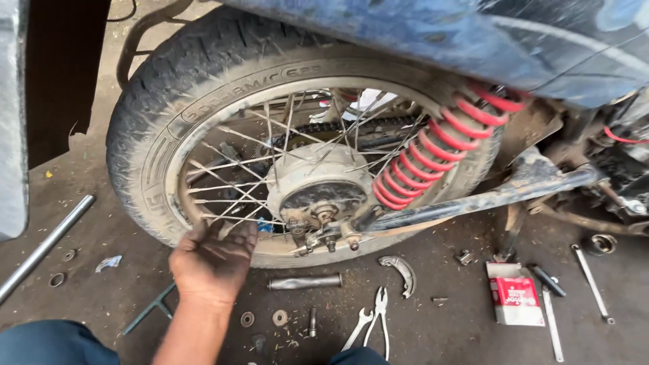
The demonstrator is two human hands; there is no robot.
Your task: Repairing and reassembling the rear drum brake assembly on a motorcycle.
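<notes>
A motorcycle rear wheel (pixel 223 101) is standing upright on a dirty concrete floor (pixel 446 318), its worn black tyre filling the far left of the scene and its thin spokes running in to a grey drum hub (pixel 318 186) at the centre. A red coil spring (pixel 443 142) is slanting down across the right of the wheel toward the axle, and a grimy swingarm (pixel 487 198) is reaching out to the right from the hub. A blue body panel (pixel 439 34) is hanging over the far side.

Loose parts are lying about the near floor: a short grey metal tube (pixel 305 282) just below the rim, a curved brake shoe (pixel 400 272) to its right, pliers (pixel 380 318) and a spanner (pixel 357 329) nearer still, two washers (pixel 263 318) beside the wrist, a red and white box (pixel 515 292) further right, and a long steel rod (pixel 44 247) at the far left. A dark T-handled tool (pixel 152 309) is lying just left of the forearm.

Only one hand (pixel 215 260) is showing, and which hand it is cannot be told for sure. It is reaching up from the near edge with the forearm angled slightly right, back toward the camera. The fingers are curling together over the lower rim and into the spokes, gripping the wheel at its near left bottom; the spokes are crowding close around the fingertips.
</notes>
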